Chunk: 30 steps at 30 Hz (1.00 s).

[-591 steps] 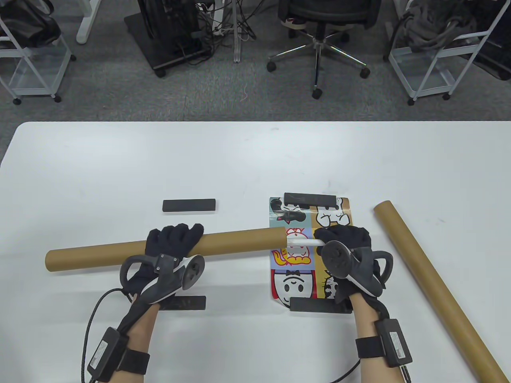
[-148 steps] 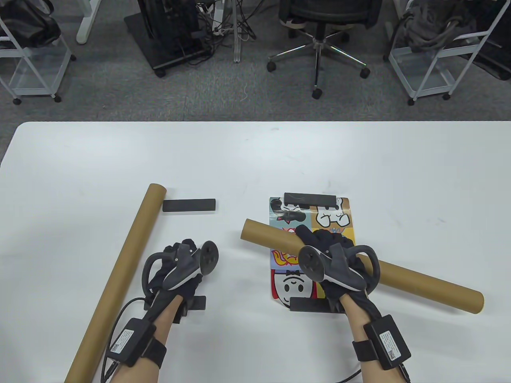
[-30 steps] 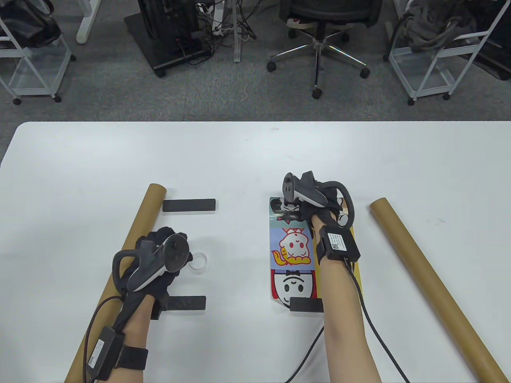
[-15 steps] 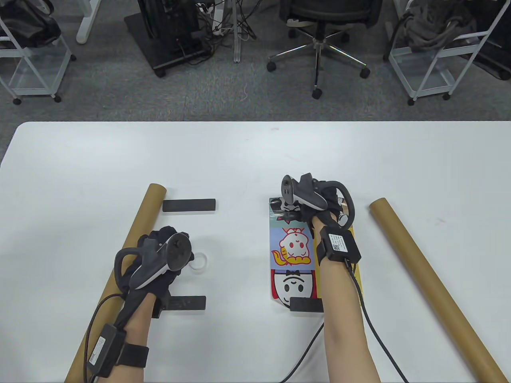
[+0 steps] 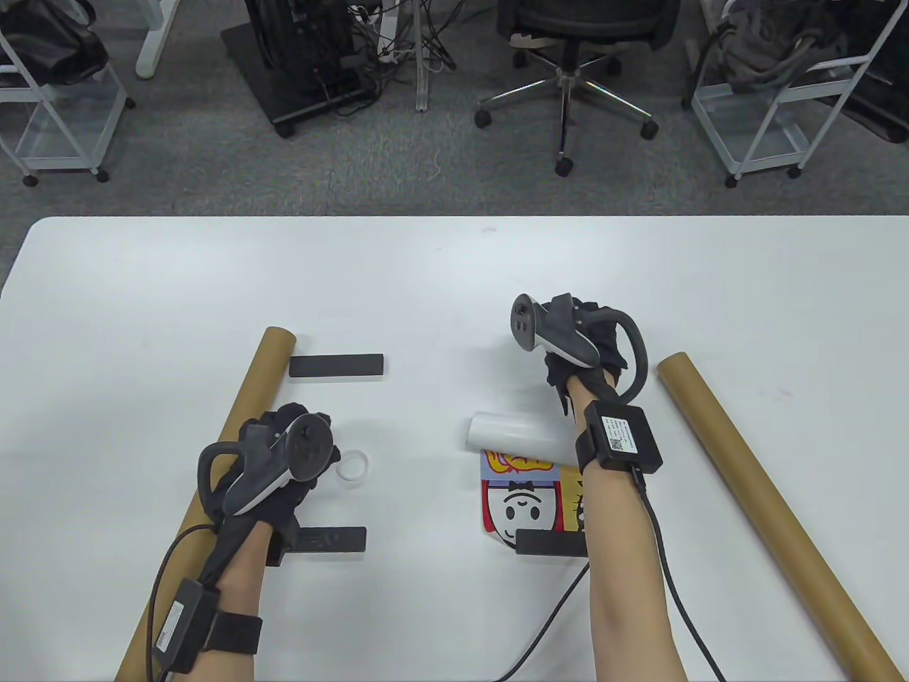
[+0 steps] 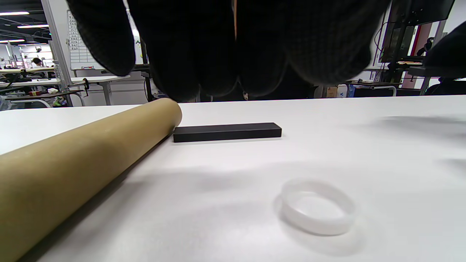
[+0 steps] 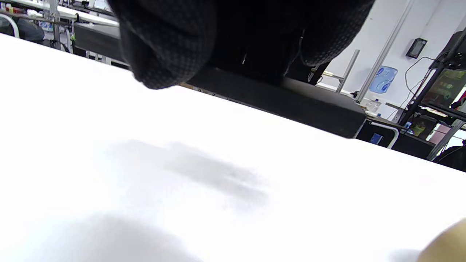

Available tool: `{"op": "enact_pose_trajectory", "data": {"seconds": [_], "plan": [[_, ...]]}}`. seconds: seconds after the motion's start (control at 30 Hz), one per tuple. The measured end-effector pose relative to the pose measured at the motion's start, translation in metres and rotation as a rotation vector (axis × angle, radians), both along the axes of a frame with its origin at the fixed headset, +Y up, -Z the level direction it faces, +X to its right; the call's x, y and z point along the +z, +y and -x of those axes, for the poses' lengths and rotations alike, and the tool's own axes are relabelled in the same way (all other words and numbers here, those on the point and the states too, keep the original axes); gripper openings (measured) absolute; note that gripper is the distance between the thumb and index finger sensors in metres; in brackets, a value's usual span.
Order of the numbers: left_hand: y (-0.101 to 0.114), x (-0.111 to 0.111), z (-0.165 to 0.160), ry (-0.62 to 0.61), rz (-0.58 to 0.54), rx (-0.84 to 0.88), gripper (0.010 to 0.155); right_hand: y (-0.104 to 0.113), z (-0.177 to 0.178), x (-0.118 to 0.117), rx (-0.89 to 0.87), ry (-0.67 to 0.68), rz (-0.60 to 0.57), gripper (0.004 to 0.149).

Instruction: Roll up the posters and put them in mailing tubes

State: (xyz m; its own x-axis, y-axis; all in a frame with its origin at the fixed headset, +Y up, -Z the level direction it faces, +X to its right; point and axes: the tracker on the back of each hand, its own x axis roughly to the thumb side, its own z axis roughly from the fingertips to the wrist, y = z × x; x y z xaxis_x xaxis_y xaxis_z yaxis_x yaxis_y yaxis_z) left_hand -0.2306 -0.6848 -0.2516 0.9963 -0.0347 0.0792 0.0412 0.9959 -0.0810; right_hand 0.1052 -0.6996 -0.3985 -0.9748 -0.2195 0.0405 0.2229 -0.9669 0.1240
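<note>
The right hand (image 5: 589, 341) is raised above the white table (image 5: 454, 284), gripping a black bar (image 7: 291, 98). Just below it the poster (image 5: 529, 469) lies half curled, another bar (image 5: 550, 543) pinning its near edge. The left hand (image 5: 273, 462) rests, fingers loosely curled, beside a tube (image 5: 213, 490).

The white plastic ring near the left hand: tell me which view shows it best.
The left wrist view: the white plastic ring lies close and large on the table, its hollow middle plain. The table view shows it small beside the left hand. The right wrist view does not show it.
</note>
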Motion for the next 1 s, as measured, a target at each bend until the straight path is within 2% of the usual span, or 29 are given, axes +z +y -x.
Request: {"op": "enact_pose_trajectory", "data": {"seconds": [0.23, 0.43, 0.53, 0.6, 0.8, 0.9, 1.0], "plan": [[-0.001, 0.000, -0.001, -0.008, 0.010, -0.006, 0.057, -0.036, 0.002, 0.005, 0.043, 0.033, 0.083, 0.062], [-0.001, 0.000, 0.000, -0.001, 0.016, -0.007, 0.057, -0.058, 0.004, 0.007, 0.073, 0.047, 0.118, 0.061], [-0.001, -0.001, 0.000, 0.003, 0.017, -0.005, 0.057, -0.056, 0.003, 0.006, 0.062, 0.041, 0.141, 0.061], [-0.001, 0.000, 0.001, 0.004, 0.016, -0.007, 0.057, -0.052, 0.000, 0.006, 0.054, 0.032, 0.134, 0.067], [-0.001, 0.000, 0.000, 0.002, 0.023, -0.003, 0.057, -0.026, -0.007, 0.015, -0.068, 0.012, 0.152, 0.061], [-0.002, -0.001, 0.000, 0.001, 0.029, -0.001, 0.057, -0.007, -0.008, 0.028, -0.135, 0.035, 0.145, 0.059], [-0.001, 0.000, 0.002, 0.006, 0.029, 0.006, 0.057, 0.009, -0.009, 0.046, -0.165, 0.046, 0.196, 0.062]]}}
